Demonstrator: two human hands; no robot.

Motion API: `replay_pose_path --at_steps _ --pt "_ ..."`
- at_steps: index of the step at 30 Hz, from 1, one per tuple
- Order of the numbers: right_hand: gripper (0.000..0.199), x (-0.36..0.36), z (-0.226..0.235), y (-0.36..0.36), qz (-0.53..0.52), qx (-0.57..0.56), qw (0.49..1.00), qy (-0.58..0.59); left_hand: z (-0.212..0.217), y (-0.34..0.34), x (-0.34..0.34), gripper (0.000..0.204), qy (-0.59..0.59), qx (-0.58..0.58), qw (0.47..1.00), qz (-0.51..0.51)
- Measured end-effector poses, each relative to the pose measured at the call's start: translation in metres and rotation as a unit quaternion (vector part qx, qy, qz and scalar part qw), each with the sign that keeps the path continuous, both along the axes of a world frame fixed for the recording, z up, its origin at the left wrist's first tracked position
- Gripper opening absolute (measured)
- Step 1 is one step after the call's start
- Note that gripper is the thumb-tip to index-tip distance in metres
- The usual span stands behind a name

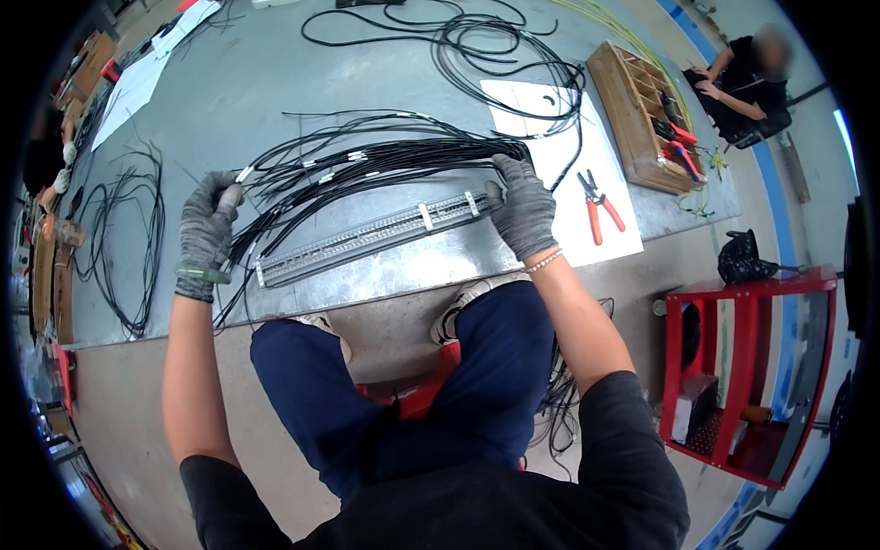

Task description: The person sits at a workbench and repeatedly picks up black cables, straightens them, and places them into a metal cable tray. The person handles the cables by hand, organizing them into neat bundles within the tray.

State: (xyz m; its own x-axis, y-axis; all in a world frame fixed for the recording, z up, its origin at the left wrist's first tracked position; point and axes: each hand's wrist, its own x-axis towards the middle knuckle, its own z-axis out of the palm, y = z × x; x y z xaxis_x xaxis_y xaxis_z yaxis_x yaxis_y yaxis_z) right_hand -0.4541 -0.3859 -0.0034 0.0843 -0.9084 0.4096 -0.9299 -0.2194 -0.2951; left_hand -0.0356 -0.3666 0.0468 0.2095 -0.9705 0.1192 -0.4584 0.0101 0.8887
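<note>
A bundle of thin black cables (367, 156) with white label sleeves lies across the near part of the metal table. My left hand (206, 229), in a grey knit glove, is closed at the bundle's left end, its fingertips pinching a black cable beside a white sleeve. At the right end, my right hand (525, 211), gloved the same way, curls its fingers on the bundle; the palm side is hidden. Just in front of the cables rests a long slotted metal rail (357, 240) with white end pieces. Its right end reaches my right thumb.
Red-handled wire strippers (599, 209) lie on a white paper sheet (619, 240). Beyond stands a wooden tool box (623, 119). Cable coils (500, 55) lie at the back, another coil (119, 247) at left. A red cart (747, 293) stands right; a person (752, 82) sits behind.
</note>
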Motion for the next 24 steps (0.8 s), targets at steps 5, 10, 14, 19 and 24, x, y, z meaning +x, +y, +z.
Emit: replay_pose_path --at_steps 5,10,14,19,24 --pt "0.042 0.003 -0.009 -0.018 -0.055 0.131 0.99 0.025 0.006 -0.005 -0.006 0.014 -0.018 -0.002 1.0 -0.01" --pt "0.026 -0.006 -0.001 -0.025 0.004 0.155 0.986 -0.067 -0.001 -0.003 0.002 0.014 -0.059 0.065 0.996 -0.01" --pt "0.019 -0.033 -0.005 -0.016 0.099 0.157 0.94 -0.287 -0.024 -0.005 0.017 0.014 -0.077 0.072 0.994 0.001" --pt "0.019 -0.037 0.0 -0.002 0.058 0.199 0.866 -0.455 -0.035 -0.012 0.01 0.017 -0.094 0.121 0.988 -0.009" --pt "0.02 -0.046 -0.014 -0.011 0.04 0.167 0.855 -0.489 -0.046 -0.008 -0.009 0.035 -0.099 0.185 0.973 -0.098"
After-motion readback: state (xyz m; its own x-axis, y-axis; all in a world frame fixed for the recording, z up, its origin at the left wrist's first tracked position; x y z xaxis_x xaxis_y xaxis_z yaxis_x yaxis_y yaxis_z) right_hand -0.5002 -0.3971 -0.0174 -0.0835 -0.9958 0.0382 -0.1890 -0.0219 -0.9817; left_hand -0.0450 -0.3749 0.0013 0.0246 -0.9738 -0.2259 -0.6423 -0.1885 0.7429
